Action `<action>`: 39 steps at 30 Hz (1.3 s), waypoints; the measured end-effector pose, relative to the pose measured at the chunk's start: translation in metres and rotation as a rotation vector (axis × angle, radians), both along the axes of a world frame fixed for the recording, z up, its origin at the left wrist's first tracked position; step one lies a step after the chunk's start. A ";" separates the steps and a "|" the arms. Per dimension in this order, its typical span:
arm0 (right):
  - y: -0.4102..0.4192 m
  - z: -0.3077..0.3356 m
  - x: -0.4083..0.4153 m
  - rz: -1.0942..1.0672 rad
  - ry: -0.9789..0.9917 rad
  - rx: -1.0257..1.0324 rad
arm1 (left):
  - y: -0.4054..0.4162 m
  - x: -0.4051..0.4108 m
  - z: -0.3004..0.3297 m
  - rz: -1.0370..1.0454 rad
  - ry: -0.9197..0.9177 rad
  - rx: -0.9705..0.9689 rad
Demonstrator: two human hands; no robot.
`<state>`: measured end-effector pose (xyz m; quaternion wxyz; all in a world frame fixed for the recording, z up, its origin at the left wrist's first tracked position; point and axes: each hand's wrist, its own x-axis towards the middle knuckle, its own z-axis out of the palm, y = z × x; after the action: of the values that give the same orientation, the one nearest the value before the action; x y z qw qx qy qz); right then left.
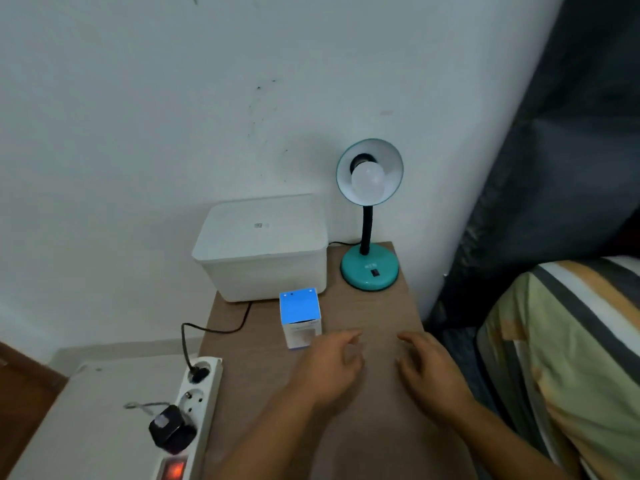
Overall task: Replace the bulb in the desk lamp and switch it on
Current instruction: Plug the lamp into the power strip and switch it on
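A teal desk lamp stands at the back right of the brown table, its shade tilted towards me. A white bulb sits in the socket, unlit. A small blue and white bulb box stands upright in the middle of the table. My left hand hovers just right of the box with fingers spread, holding nothing. My right hand is beside it, also empty with fingers apart. Both hands are well short of the lamp.
A white lidded box stands at the back left of the table. A white power strip lies at the left with a glowing red switch, the lamp's black cord and a black adapter plugged in. A striped bed cover lies right.
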<state>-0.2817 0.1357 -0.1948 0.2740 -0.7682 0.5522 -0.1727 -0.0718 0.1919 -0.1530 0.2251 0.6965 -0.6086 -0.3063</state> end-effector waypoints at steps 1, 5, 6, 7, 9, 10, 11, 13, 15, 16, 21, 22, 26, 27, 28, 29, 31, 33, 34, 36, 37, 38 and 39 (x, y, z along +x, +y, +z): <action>-0.009 -0.003 -0.003 -0.004 0.001 0.004 | -0.009 -0.005 -0.006 0.009 0.001 0.008; -0.042 -0.014 -0.003 -0.003 0.013 0.008 | -0.043 -0.014 -0.025 0.056 -0.017 0.017; -0.050 -0.017 -0.001 0.001 0.020 0.018 | -0.051 -0.015 -0.028 0.067 -0.030 0.007; -0.058 -0.019 0.002 0.004 0.028 0.031 | -0.059 -0.015 -0.032 0.080 -0.045 -0.004; -0.073 -0.022 0.009 0.004 0.046 0.053 | -0.076 -0.016 -0.039 0.095 -0.067 -0.031; -0.080 -0.023 0.012 0.006 0.048 0.055 | -0.083 -0.017 -0.042 0.101 -0.077 -0.038; -0.087 -0.024 0.015 0.010 0.044 0.051 | -0.091 -0.017 -0.045 0.109 -0.087 -0.042; -0.101 -0.029 0.021 0.027 0.033 0.032 | -0.105 -0.019 -0.051 0.114 -0.123 -0.058; -0.114 -0.035 0.026 0.054 0.021 0.004 | -0.118 -0.020 -0.058 0.108 -0.176 -0.076; -0.120 -0.037 0.029 0.067 0.013 -0.020 | -0.123 -0.020 -0.061 0.100 -0.209 -0.091; -0.139 -0.042 0.040 0.125 -0.001 -0.117 | -0.140 -0.012 -0.070 0.021 -0.339 -0.178; -0.143 -0.043 0.042 0.138 0.017 -0.128 | -0.142 -0.009 -0.071 -0.006 -0.356 -0.187; -0.150 -0.045 0.046 0.174 0.064 -0.149 | -0.145 0.004 -0.078 -0.117 -0.408 -0.171; -0.150 -0.046 0.046 0.175 0.065 -0.145 | -0.144 0.006 -0.080 -0.138 -0.416 -0.166; -0.150 -0.046 0.046 0.177 0.068 -0.144 | -0.144 0.007 -0.080 -0.151 -0.418 -0.166; -0.150 -0.046 0.046 0.178 0.072 -0.145 | -0.143 0.009 -0.081 -0.158 -0.416 -0.168; -0.149 -0.046 0.046 0.177 0.077 -0.151 | -0.141 0.011 -0.083 -0.167 -0.416 -0.170; -0.148 -0.046 0.046 0.172 0.076 -0.152 | -0.139 0.011 -0.084 -0.172 -0.417 -0.169; -0.148 -0.046 0.046 0.170 0.075 -0.152 | -0.139 0.011 -0.084 -0.173 -0.417 -0.166; -0.147 -0.045 0.046 0.168 0.065 -0.155 | -0.139 0.010 -0.084 -0.177 -0.418 -0.161; -0.147 -0.045 0.046 0.168 0.056 -0.157 | -0.139 0.010 -0.084 -0.179 -0.417 -0.162; -0.147 -0.045 0.046 0.167 0.048 -0.156 | -0.139 0.011 -0.084 -0.182 -0.416 -0.164; -0.147 -0.045 0.046 0.165 0.043 -0.153 | -0.139 0.012 -0.084 -0.185 -0.416 -0.166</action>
<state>-0.2361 -0.0117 -0.2403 0.2158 -0.8333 0.4781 -0.1747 -0.0603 0.0531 -0.2374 0.1224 0.6651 -0.7261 -0.1246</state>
